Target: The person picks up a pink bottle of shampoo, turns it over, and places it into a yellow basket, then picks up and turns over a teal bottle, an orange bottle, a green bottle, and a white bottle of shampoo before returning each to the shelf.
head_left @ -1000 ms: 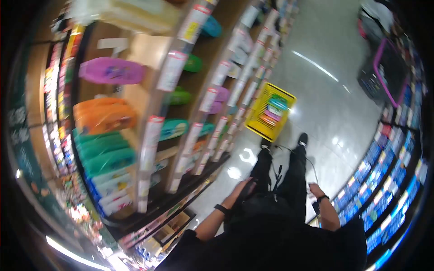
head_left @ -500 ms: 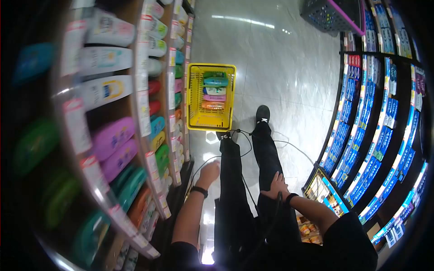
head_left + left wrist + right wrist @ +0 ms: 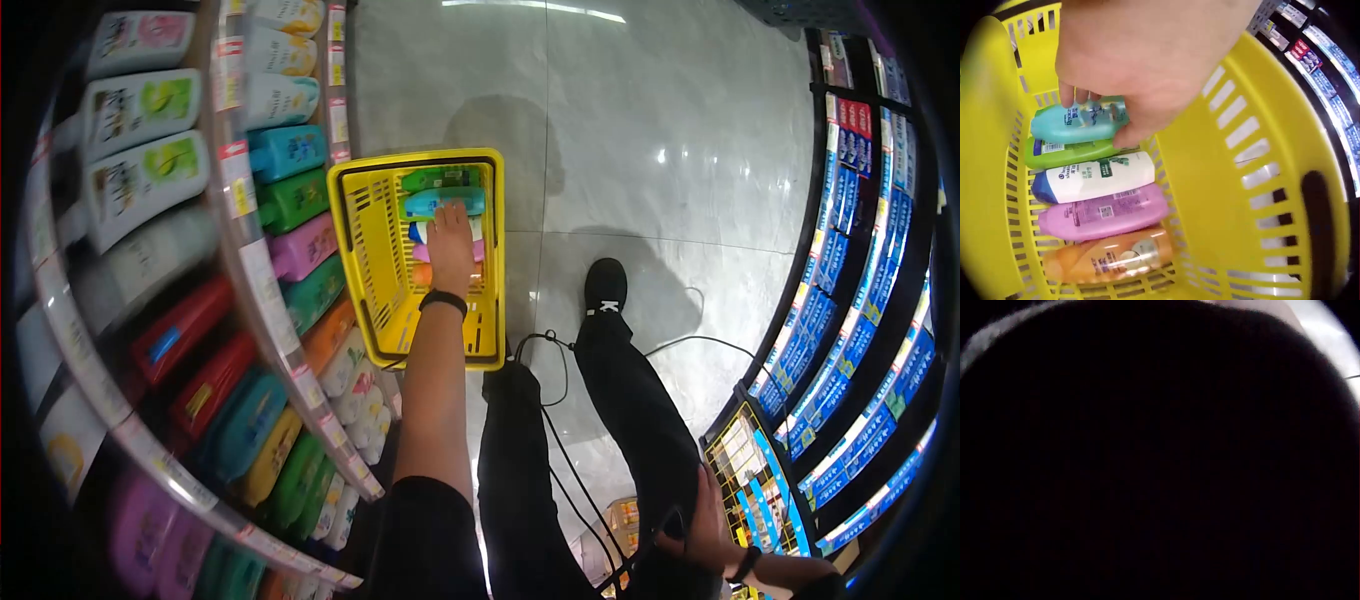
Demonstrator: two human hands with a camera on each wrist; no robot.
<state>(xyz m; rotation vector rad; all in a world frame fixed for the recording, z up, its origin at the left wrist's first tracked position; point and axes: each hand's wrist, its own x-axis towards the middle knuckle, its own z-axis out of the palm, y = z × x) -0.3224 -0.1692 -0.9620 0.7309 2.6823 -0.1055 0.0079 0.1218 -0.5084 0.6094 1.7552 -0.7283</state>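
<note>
Grey, glossy tile covers the floor point(image 3: 640, 120) through the upper middle of the frame, with a thin strip of light reflected near the top and straight joints crossing it. Down the left side run shelves point(image 3: 265, 290) of bottles in white, red, blue, green and pink behind strips of price labels; along the right side, blue boxes point(image 3: 840, 205) stand in rows.

Left of centre, the yellow basket point(image 3: 420, 157) sits on the tile beside the left-hand shelves. Inside, in the left wrist view, bottles lie side by side: a teal bottle point(image 3: 1079, 122) farthest up, then a green bottle point(image 3: 1072, 153), a white bottle point(image 3: 1100, 176), a pink bottle point(image 3: 1104, 212) and an orange bottle point(image 3: 1110, 256) lowest.

The person's left hand point(image 3: 452, 250) reaches into the basket, fingers and thumb apart over the teal bottle; whether they clamp it cannot be told. At lower right, the right hand point(image 3: 708, 515) rests on a black trouser leg point(image 3: 640, 400), fingers extended. The right wrist view is almost wholly dark.
</note>
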